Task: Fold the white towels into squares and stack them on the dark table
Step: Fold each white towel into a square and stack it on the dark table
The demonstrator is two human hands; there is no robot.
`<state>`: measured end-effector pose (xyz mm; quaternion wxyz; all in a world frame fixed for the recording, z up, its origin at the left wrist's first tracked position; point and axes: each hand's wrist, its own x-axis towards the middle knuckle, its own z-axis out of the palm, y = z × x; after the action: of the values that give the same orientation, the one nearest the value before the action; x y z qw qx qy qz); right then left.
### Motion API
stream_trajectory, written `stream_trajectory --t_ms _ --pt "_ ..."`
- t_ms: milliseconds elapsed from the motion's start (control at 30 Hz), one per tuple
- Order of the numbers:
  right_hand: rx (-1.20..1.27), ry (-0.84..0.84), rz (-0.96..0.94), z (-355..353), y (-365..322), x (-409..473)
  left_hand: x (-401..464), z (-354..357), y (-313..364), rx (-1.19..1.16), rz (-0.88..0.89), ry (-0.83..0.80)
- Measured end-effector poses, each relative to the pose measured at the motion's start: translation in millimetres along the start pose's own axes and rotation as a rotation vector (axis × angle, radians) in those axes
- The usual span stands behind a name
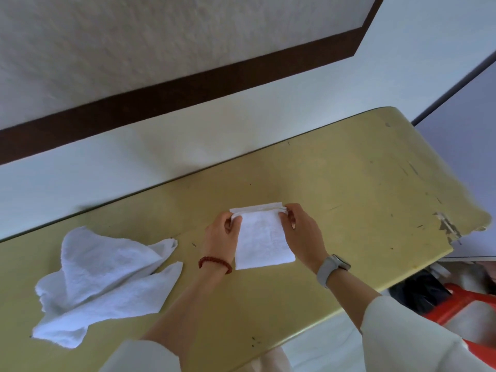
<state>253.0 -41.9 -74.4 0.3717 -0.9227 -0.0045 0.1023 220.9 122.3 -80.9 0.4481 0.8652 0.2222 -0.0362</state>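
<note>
Left hand (221, 232): pinching far left corner of folded towel (264, 240)
Right hand (302, 232): pinching far right corner
Folded towel: flat on yellow table (349, 183), between hands
Crumpled towel (104, 285): on table, well left

We see a folded towel (264, 237) lying on the table (349, 183), near its middle; our left hand (221, 234) grips its far left corner and our right hand (300, 229) its far right corner, so the towel sits between them; a loose towel (104, 285) lies on the table well to the left; a wall (161, 143) stands behind the table.
</note>
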Motion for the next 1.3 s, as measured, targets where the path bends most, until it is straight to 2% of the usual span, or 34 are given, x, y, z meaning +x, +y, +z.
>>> stream_trajectory --t_ms 167,833,933,1000,1067,1133,1200,1233,1300 --pt "0.035 0.033 0.048 10 1 30 29 3 -7 0.133 -0.037 0.045" --pt "-0.056 0.049 0.122 28 4 51 50 11 -5 0.271 -0.077 0.008" --pt "-0.043 0.032 0.163 28 2 55 51 8 -2 0.219 -0.111 -0.004" --pt "-0.023 0.047 0.174 25 -1 54 48 4 0 0.074 -0.145 -0.011" --pt "-0.152 0.171 -0.025 19 -3 47 40 -1 0 -0.058 -0.168 -0.004" --pt "-0.355 0.253 -0.362 17 -1 36 29 -7 -6 -0.135 -0.198 -0.009" --pt "-0.477 0.131 -0.601 23 5 25 17 -11 -15 -0.174 -0.221 -0.041" --pt "-0.530 0.033 -0.642 27 8 23 12 -13 -19 -0.194 -0.225 -0.064" --pt "-0.626 -0.142 -0.606 34 13 24 3 -13 -24 -0.270 -0.210 -0.105"
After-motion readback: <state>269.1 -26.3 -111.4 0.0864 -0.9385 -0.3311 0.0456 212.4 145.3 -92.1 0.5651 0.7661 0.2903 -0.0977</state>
